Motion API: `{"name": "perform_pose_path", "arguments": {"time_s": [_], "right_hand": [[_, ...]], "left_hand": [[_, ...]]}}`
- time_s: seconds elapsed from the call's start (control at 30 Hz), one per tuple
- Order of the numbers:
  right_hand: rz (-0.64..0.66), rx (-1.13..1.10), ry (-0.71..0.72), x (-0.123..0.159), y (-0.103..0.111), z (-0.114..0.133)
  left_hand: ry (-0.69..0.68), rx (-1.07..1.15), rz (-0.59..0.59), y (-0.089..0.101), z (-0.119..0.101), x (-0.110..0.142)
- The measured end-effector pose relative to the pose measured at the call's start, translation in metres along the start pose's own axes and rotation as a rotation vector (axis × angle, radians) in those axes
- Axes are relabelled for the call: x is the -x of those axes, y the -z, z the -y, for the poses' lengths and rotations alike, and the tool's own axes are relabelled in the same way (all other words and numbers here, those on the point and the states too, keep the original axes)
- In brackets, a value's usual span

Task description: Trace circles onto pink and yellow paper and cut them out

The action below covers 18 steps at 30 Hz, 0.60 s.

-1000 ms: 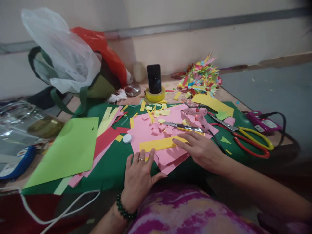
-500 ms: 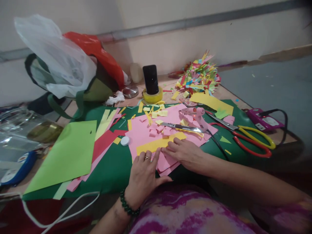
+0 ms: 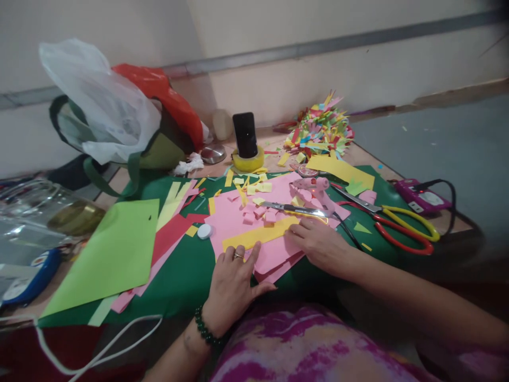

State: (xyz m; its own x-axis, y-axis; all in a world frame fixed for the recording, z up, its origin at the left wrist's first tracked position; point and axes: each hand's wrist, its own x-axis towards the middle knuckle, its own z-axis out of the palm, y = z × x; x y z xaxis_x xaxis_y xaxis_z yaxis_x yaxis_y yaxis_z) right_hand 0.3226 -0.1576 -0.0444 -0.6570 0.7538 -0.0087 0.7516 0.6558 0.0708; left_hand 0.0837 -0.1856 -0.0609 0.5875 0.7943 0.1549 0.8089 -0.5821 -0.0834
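Observation:
A folded yellow paper strip (image 3: pixel 260 234) lies across pink paper sheets (image 3: pixel 274 258). My left hand (image 3: pixel 235 273), with a ring and a dark green bead bracelet, rests on the strip's left part, fingers spread and thumb out to the side. At the strip's right end, my right hand (image 3: pixel 316 241) presses down with its fingers laid over the edge. Just beyond the strip are a box cutter (image 3: pixel 296 209), small pink and yellow paper pieces (image 3: pixel 260 213) and a pink glue gun (image 3: pixel 318 191).
Scissors (image 3: pixel 397 216) with red and yellow handles lie at right, near a purple power box (image 3: pixel 423 196). Green paper (image 3: pixel 107 254) is at left. Behind stand a phone (image 3: pixel 245 135) on a yellow tape roll (image 3: pixel 248 160), a paper-fringe bundle (image 3: pixel 320 127) and a bag (image 3: pixel 159 154).
My right hand has slid to the right along the strip, from near my left fingers to the strip's right end. My left hand stays on the strip. The view has shifted slightly.

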Motion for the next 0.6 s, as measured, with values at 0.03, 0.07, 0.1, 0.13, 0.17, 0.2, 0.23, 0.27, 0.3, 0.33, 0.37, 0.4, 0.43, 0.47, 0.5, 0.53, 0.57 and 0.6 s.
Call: {"name": "perform_pose_path", "arguments": {"time_s": [0.03, 0.07, 0.1, 0.13, 0.17, 0.2, 0.23, 0.27, 0.3, 0.33, 0.37, 0.4, 0.43, 0.47, 0.5, 0.53, 0.57, 0.6], "right_hand": [[-0.001, 0.0, -0.006, 0.0, 0.0, 0.0], [0.004, -0.001, -0.015, 0.001, 0.0, 0.0], [0.015, 0.001, -0.032, 0.001, 0.0, 0.0], [0.032, 0.007, -0.054, 0.002, 0.0, -0.001], [0.048, 0.017, -0.083, 0.004, -0.001, -0.002], [0.062, 0.03, -0.113, 0.006, -0.001, -0.003], [0.073, 0.042, -0.142, 0.009, -0.001, -0.003], [0.082, 0.05, -0.169, 0.013, -0.001, -0.004], [0.088, 0.054, -0.197, 0.017, -0.001, -0.004], [0.09, 0.053, -0.224, 0.023, -0.001, -0.004], [0.084, 0.05, -0.256, 0.028, -0.001, -0.003], [0.067, 0.048, -0.292, 0.035, 0.0, -0.004], [0.034, 0.049, -0.334, 0.041, 0.002, -0.005], [-0.022, 0.056, -0.381, 0.046, 0.004, -0.007], [-0.096, 0.065, -0.429, 0.05, 0.006, -0.01], [-0.181, 0.075, -0.465, 0.052, 0.009, -0.013], [-0.262, 0.079, -0.481, 0.053, 0.012, -0.018], [-0.326, 0.075, -0.476, 0.051, 0.014, -0.022]], "left_hand": [[0.0, 0.001, 0.01, 0.0, 0.0, 0.0], [0.001, 0.002, 0.018, -0.001, 0.0, 0.001], [0.001, 0.003, 0.022, -0.001, 0.0, 0.002], [0.002, 0.003, 0.023, -0.002, 0.001, 0.003], [0.002, 0.006, 0.018, -0.003, 0.001, 0.004], [0.001, 0.01, 0.01, -0.003, 0.002, 0.005], [-0.001, 0.015, 0.001, -0.004, 0.002, 0.007], [-0.002, 0.02, -0.009, -0.005, 0.003, 0.008], [-0.002, 0.022, -0.015, -0.006, 0.004, 0.009], [-0.002, 0.022, -0.018, -0.006, 0.005, 0.01], [-0.004, 0.021, -0.016, -0.006, 0.006, 0.011], [-0.008, 0.019, -0.01, -0.006, 0.008, 0.011], [-0.013, 0.02, -0.001, -0.005, 0.01, 0.011], [-0.02, 0.026, 0.007, -0.003, 0.013, 0.01], [-0.031, 0.04, 0.014, -0.001, 0.017, 0.009], [-0.049, 0.064, 0.018, 0.003, 0.021, 0.007], [-0.073, 0.093, 0.017, 0.007, 0.026, 0.005], [-0.097, 0.122, 0.011, 0.011, 0.03, 0.003]]}}
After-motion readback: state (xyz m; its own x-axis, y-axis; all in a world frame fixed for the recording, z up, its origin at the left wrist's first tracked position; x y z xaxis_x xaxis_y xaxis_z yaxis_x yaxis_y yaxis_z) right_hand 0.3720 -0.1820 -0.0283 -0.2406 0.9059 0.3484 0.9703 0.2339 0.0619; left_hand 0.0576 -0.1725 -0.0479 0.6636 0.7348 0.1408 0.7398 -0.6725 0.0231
